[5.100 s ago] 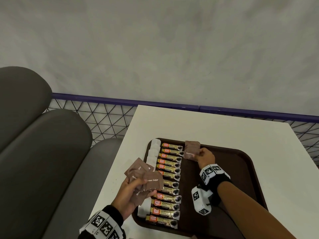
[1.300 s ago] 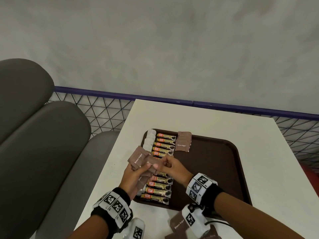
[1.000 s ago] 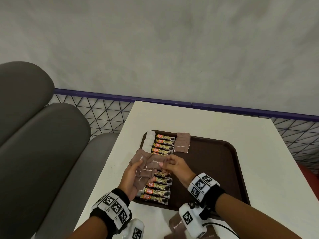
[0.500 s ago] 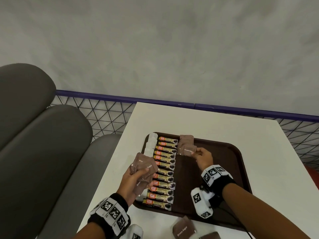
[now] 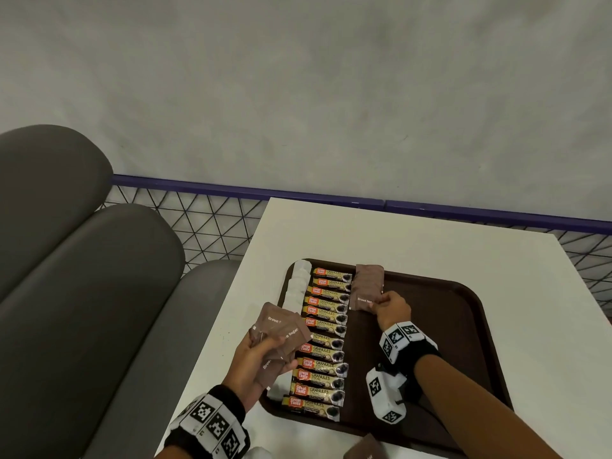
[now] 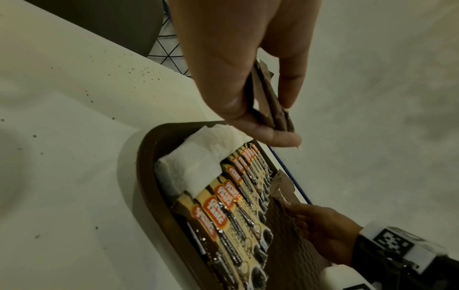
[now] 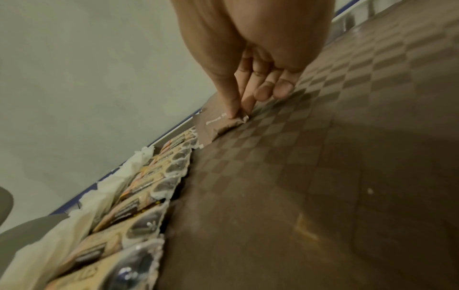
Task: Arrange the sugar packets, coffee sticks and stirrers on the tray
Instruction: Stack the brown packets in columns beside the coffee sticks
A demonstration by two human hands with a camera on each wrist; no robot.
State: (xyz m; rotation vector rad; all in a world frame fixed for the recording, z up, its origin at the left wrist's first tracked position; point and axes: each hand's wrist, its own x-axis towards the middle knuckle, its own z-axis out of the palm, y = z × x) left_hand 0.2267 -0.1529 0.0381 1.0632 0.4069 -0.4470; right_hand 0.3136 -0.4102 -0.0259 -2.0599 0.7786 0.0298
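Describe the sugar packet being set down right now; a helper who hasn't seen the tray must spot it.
On the brown tray, find the column of coffee sticks. Just right of its far end lie brown sugar packets; the nearer packet is the one, its corner pinched by the right hand.

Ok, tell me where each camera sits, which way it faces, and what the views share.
Head: above the table, looking down at the tray; both hands and wristbands show.
Left wrist: along the left hand, which holds sugar packets above the coffee sticks.
Right wrist: along the right hand, which pinches a sugar packet on the tray floor.
All three share the coffee sticks and white packets.
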